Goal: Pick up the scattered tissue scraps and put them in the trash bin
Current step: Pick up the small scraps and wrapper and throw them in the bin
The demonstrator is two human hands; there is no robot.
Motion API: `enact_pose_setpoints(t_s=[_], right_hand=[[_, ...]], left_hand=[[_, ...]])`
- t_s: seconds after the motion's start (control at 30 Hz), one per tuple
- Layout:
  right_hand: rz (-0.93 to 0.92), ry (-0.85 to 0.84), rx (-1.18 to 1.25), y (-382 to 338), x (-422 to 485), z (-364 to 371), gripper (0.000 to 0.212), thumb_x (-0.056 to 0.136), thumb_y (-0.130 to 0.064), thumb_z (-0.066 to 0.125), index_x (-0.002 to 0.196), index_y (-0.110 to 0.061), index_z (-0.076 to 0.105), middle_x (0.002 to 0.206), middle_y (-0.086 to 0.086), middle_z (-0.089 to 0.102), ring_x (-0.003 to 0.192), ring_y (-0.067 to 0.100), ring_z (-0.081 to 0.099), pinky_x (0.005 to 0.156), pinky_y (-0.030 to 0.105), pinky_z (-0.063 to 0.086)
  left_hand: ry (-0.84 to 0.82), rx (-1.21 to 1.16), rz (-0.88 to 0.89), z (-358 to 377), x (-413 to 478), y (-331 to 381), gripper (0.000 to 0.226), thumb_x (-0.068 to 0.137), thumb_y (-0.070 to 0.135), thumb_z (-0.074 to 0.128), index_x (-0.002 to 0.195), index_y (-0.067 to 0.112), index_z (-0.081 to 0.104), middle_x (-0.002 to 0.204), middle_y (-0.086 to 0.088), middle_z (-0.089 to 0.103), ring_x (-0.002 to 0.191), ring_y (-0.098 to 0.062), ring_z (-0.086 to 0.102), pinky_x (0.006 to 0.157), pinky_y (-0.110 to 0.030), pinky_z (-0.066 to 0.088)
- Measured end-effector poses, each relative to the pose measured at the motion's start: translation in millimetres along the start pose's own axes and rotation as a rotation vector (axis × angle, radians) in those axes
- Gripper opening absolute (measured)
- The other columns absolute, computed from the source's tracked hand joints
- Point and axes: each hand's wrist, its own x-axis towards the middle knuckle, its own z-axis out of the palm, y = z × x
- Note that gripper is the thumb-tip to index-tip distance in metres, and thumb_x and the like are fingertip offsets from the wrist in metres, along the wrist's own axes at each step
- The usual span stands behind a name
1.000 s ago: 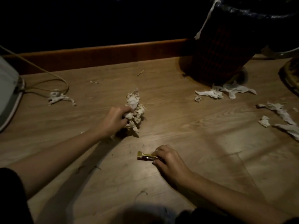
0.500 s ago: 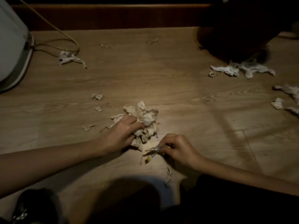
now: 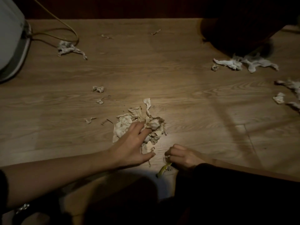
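A heap of crumpled tissue scraps (image 3: 139, 120) lies on the wooden floor in the middle. My left hand (image 3: 134, 143) rests on its near side, fingers spread and pressing into the paper. Just right of it, my right hand (image 3: 183, 155) is curled shut on a small yellow wrapper (image 3: 163, 170) that sticks out below the fingers. The dark trash bin (image 3: 240, 26) stands at the far right, only its lower part visible. More tissue scraps (image 3: 243, 63) lie at its foot, others at the right edge (image 3: 290, 93) and at the far left (image 3: 69, 48).
A white appliance (image 3: 11, 43) with a yellowish cable (image 3: 65, 30) sits at the far left. A dark wooden skirting board (image 3: 113, 13) runs along the back. Small tissue bits (image 3: 98, 89) dot the floor left of the heap.
The view has tilted down and closer. My left hand opened out flat over the tissue heap. My right hand drew the yellow wrapper back toward me.
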Motion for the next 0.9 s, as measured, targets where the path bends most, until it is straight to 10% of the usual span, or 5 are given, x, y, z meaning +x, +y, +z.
enact_pose_setpoints(t_s=[0.43, 0.6, 0.9], right_hand=[[0.465, 0.413, 0.050, 36.6, 4.2, -46.3, 0.009, 0.078, -0.007, 0.064, 0.085, -0.006, 0.070, 0.083, 0.010, 0.066, 0.076, 0.020, 0.061, 0.070, 0.017, 0.042], [0.556, 0.522, 0.201, 39.6, 52.0, -57.6, 0.012, 0.078, 0.002, 0.069, 0.085, -0.007, 0.072, 0.083, -0.001, 0.060, 0.075, 0.013, 0.057, 0.067, 0.004, 0.038], [0.374, 0.483, 0.277, 16.5, 237.2, -47.9, 0.007, 0.082, -0.006, 0.065, 0.086, -0.002, 0.071, 0.087, 0.014, 0.066, 0.082, 0.022, 0.057, 0.075, 0.032, 0.043]], left_hand=[[0.053, -0.001, 0.163, -5.6, 27.2, -36.2, 0.048, 0.061, -0.013, 0.050, 0.102, 0.011, 0.057, 0.088, -0.015, 0.061, 0.089, -0.020, 0.042, 0.073, -0.028, 0.035], [0.286, -0.224, -0.129, -64.5, 42.6, -75.5, 0.044, 0.061, -0.005, 0.047, 0.096, 0.014, 0.067, 0.094, -0.011, 0.070, 0.093, -0.023, 0.061, 0.079, -0.032, 0.046], [0.667, -0.197, -0.503, -152.7, 19.0, -142.7, 0.045, 0.063, -0.013, 0.050, 0.097, 0.009, 0.070, 0.103, -0.010, 0.072, 0.100, -0.019, 0.065, 0.088, -0.029, 0.049]])
